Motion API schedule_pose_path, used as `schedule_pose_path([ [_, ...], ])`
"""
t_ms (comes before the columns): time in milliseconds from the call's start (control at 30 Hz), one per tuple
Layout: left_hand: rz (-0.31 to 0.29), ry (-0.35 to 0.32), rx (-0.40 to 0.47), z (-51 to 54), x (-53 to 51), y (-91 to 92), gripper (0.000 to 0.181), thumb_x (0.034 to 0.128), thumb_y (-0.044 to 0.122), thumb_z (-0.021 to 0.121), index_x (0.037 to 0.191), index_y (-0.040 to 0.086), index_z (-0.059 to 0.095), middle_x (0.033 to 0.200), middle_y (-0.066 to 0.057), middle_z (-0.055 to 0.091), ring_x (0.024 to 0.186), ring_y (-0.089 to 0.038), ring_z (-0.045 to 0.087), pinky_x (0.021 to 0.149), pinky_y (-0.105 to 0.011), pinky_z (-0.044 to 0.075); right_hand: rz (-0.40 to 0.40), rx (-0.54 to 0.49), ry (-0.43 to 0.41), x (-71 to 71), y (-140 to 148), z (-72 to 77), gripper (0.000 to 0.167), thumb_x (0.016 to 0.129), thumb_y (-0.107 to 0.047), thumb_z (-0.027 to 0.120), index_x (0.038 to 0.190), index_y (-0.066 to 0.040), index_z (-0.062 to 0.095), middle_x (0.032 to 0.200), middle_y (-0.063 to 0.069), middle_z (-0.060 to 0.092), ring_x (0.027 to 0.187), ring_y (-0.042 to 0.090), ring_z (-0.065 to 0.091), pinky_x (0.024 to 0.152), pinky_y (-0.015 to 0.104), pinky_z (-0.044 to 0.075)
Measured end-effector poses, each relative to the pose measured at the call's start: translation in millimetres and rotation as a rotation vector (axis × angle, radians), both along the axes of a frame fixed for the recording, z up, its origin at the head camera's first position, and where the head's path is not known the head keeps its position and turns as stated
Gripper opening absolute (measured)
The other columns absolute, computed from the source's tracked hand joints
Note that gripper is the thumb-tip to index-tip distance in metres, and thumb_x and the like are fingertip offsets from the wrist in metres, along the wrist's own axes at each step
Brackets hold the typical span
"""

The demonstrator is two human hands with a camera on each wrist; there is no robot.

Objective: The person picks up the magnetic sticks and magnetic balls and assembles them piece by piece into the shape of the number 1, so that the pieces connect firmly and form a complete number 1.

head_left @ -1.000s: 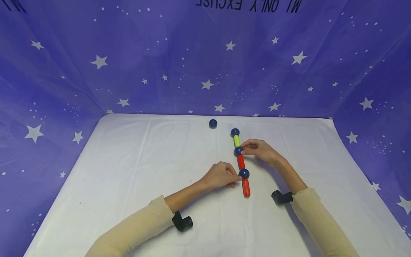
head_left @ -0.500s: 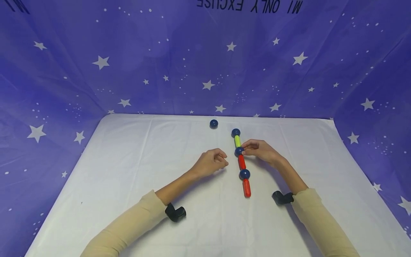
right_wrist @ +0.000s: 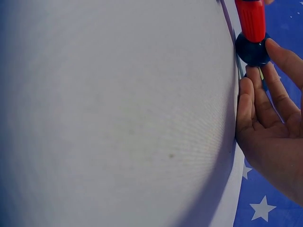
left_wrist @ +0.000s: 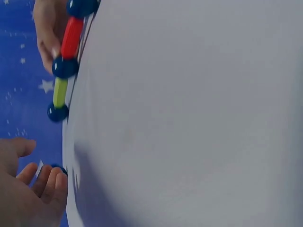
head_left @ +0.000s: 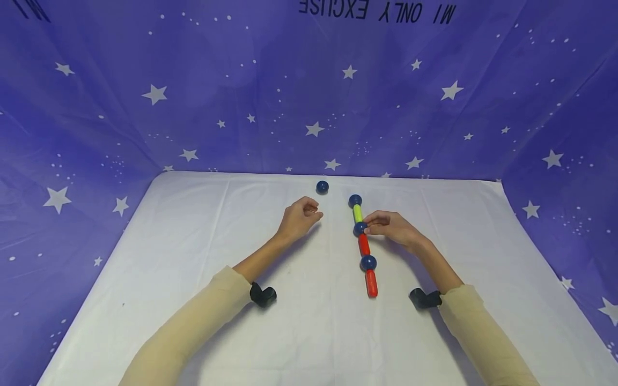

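A straight chain of blue balls and short rods lies on the white cloth in the head view. From the far end it runs blue ball (head_left: 355, 200), yellow-green rod (head_left: 358, 213), middle blue ball (head_left: 360, 229), red rod (head_left: 364, 245), near blue ball (head_left: 368, 262) and another red rod (head_left: 371, 284). My right hand (head_left: 396, 229) pinches the middle ball between thumb and fingers, as the right wrist view shows at the ball (right_wrist: 252, 49). My left hand (head_left: 298, 219) holds nothing, its fingers loosely bent, just short of a loose blue ball (head_left: 322, 187).
The white cloth (head_left: 270, 343) covers the table, whose far edge lies close behind the loose ball. A purple curtain (head_left: 251, 86) with white stars rises behind and at both sides. Black wrist cameras (head_left: 263, 295) stick out from both sleeves.
My left hand has let go of the near ball in the chain and moved away and to the left, toward the loose ball. My right hand keeps its grip on the middle ball.
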State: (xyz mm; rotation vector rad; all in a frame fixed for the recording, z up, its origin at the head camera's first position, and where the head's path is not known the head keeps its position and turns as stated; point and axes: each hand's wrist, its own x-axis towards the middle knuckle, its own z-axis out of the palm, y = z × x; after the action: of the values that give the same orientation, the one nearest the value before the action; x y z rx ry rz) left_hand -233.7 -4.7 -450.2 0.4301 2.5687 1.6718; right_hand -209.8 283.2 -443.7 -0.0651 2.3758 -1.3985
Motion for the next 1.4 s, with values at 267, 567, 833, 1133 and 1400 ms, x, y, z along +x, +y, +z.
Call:
schedule_pose_path([
  [267, 0.102, -0.033, -0.035, -0.2, -33.4, 5.1, 0.043, 0.0924, 0.018, 0.072, 0.127, -0.004, 0.058, 0.117, -0.02, 0.065, 0.107, -0.029, 0.063, 0.092, -0.038, 0.05, 0.005, -0.012, -0.003, 0.7, 1, -1.0, 0.041, 0.088, -0.024, 0.078, 0.122, -0.003, 0.065, 0.111, 0.011, 0.069, 0.11, 0.029, 0.056, 0.097, 0.045, 0.038],
  [567, 0.171, -0.032, -0.157, -0.5, -58.5, 18.8, 0.056, 0.0915, 0.021, 0.074, 0.136, -0.002, 0.05, 0.122, -0.021, 0.061, 0.113, -0.032, 0.058, 0.096, -0.04, 0.047, 0.006, -0.029, 0.008, -0.4, 1, -1.5, 0.042, 0.089, -0.023, 0.077, 0.122, -0.002, 0.064, 0.108, 0.01, 0.069, 0.107, 0.027, 0.057, 0.098, 0.045, 0.037],
  [833, 0.146, -0.036, -0.226, -3.8, -71.2, 25.8, 0.06, 0.0937, 0.027, 0.072, 0.141, 0.001, 0.047, 0.129, -0.019, 0.059, 0.12, -0.031, 0.055, 0.098, -0.04, 0.045, 0.006, -0.035, 0.013, 0.0, 1, -1.8, 0.041, 0.089, -0.022, 0.078, 0.122, -0.002, 0.065, 0.107, 0.01, 0.069, 0.106, 0.027, 0.058, 0.098, 0.045, 0.037],
  [1133, 0.112, 0.005, -0.321, -2.9, -74.3, 31.6, 0.047, 0.0961, 0.025, 0.067, 0.138, 0.006, 0.056, 0.126, -0.014, 0.063, 0.119, -0.03, 0.054, 0.101, -0.04, 0.042, 0.007, -0.038, 0.002, 1.2, 0, 1.7, 0.04, 0.09, -0.018, 0.075, 0.124, 0.001, 0.063, 0.107, 0.011, 0.069, 0.106, 0.028, 0.058, 0.098, 0.046, 0.037],
  [1400, 0.105, 0.008, -0.266, -2.7, -70.6, 31.2, 0.043, 0.095, 0.022, 0.068, 0.133, 0.003, 0.058, 0.117, -0.012, 0.064, 0.109, -0.026, 0.058, 0.095, -0.038, 0.045, 0.0, -0.039, 0.004, 1.5, 0, 1.5, 0.043, 0.089, -0.021, 0.078, 0.124, -0.001, 0.064, 0.108, 0.01, 0.069, 0.106, 0.028, 0.057, 0.098, 0.045, 0.037],
])
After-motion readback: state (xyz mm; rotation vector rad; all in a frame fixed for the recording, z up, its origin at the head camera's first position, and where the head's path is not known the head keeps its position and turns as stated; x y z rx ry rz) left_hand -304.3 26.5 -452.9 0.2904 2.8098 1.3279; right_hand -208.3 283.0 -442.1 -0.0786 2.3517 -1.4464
